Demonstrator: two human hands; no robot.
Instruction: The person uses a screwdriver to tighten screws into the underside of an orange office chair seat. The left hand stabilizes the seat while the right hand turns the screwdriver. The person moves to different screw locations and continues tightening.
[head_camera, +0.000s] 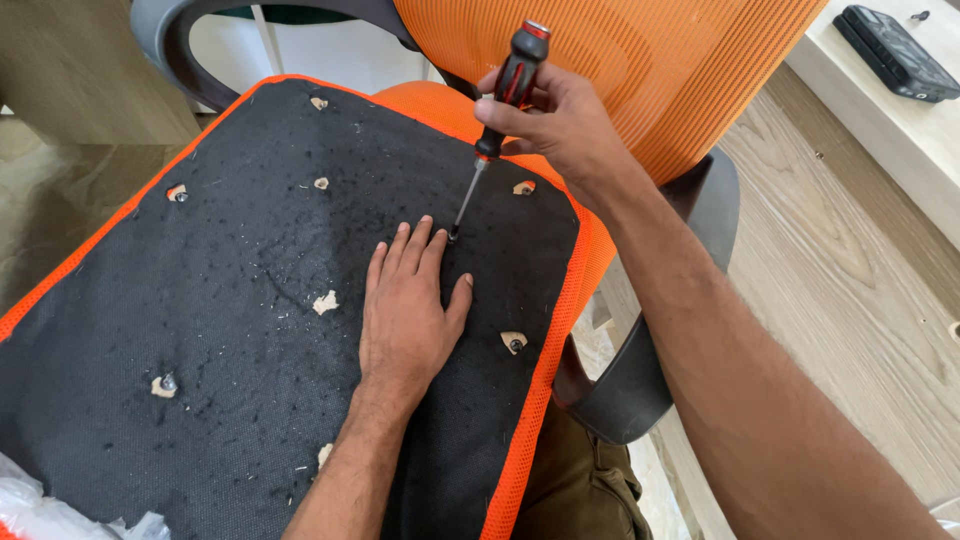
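Observation:
An upturned chair seat lies before me, its underside covered in black fabric with an orange edge and several torn holes showing screws. My left hand rests flat on the fabric, fingers together and pointing away from me. My right hand grips a screwdriver with a black and red handle. Its thin shaft slants down to a point on the fabric just beyond my left fingertips.
An orange mesh chair back and grey plastic armrests stand behind and right of the seat. A black device lies on a pale surface at top right. Wood-look floor spreads to the right. Clear plastic wrap sits at bottom left.

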